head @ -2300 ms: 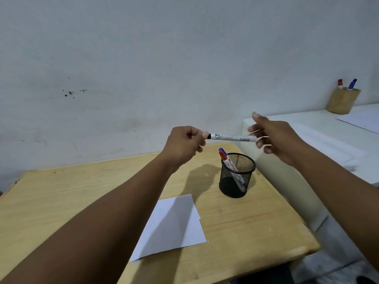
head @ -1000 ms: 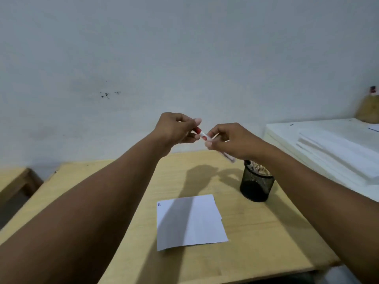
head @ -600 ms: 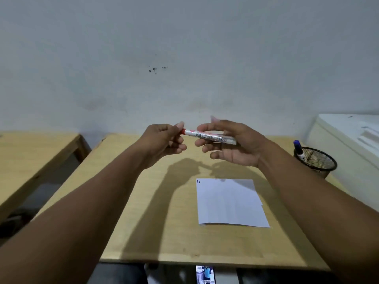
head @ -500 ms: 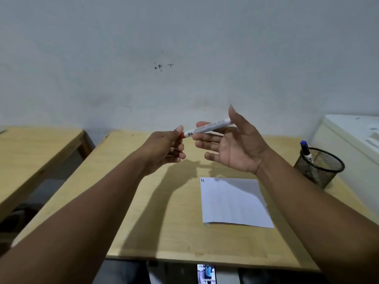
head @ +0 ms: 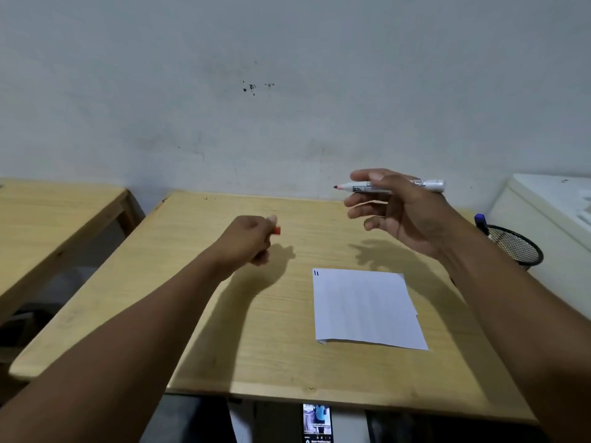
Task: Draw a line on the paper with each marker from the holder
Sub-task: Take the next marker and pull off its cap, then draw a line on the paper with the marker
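Note:
My right hand (head: 406,215) holds a white marker (head: 428,184) level in the air above the table, its bare red tip pointing left. The marker's red cap (head: 277,230) is pinched in my left hand (head: 248,239), which hovers lower and to the left. A white sheet of paper (head: 364,310) lies on the wooden table (head: 224,330), with two short dark lines at its top left corner. The black mesh holder (head: 518,247) stands at the table's right edge with a blue-capped marker (head: 480,221) in it.
A second wooden table (head: 54,215) stands to the left across a gap. A white cabinet (head: 550,206) sits right of the holder. A phone (head: 317,423) with a lit screen shows below the table's front edge. A grey wall runs behind.
The red cap has come off the marker. My left hand moved down and left with the cap; my right hand moved right with the uncapped marker.

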Tool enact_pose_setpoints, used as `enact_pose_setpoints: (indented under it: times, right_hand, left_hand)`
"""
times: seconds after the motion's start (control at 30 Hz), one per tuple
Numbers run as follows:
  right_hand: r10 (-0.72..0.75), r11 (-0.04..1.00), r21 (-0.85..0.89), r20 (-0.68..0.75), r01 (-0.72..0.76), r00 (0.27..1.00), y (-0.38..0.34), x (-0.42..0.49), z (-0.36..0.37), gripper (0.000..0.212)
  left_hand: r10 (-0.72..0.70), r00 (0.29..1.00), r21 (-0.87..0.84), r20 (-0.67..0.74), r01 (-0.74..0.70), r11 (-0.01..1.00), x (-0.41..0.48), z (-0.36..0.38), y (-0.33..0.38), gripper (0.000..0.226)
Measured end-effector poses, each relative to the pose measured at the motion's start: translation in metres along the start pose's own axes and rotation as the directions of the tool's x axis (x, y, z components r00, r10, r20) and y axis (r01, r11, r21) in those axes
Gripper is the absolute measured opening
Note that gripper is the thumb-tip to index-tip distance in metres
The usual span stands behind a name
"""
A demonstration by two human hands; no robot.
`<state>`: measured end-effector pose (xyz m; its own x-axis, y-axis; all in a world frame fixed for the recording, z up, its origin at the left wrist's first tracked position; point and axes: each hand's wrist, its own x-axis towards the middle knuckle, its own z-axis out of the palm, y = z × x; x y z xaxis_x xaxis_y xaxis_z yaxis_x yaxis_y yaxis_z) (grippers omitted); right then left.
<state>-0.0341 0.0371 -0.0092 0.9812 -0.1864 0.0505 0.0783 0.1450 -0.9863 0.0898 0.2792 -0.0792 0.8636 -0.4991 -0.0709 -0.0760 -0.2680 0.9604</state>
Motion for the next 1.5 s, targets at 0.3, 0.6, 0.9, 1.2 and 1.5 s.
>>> enact_pose_setpoints:
  times: [0.3,0.6,0.9,1.2,1.5]
  right_hand:
    - [0.025,0.97,-0.23,-0.239,-0.082,0.971,0.068,0.0,0.011,0.004]
    - [0.088,0.975,-0.178,-0.237,-0.132,0.968,0.089,-0.006,0.017,0.009]
    - [0.073,0.974,-0.192,-0.24,-0.121,0.968,0.103,-0.005,0.022,0.009]
    - [0.059,0.961,-0.243,-0.292,-0.134,0.955,0.121,-0.008,0.026,0.018]
    - [-0.013,0.938,-0.334,-0.286,-0.088,0.958,0.129,-0.009,0.025,0.019]
  left_hand:
    - [0.163,0.965,0.781,0.205,-0.262,0.567,0.007,0.03,-0.036,0.031]
    - [0.142,0.976,0.822,0.165,-0.215,0.527,0.009,0.041,-0.039,0.028]
    - [-0.08,0.973,0.726,0.217,-0.105,0.68,0.003,0.038,-0.015,0.066]
    - [-0.098,0.97,0.847,0.221,-0.142,0.512,-0.002,0.05,-0.014,0.081]
    - [-0.122,0.968,0.834,0.218,-0.119,0.538,-0.004,0.05,-0.011,0.08]
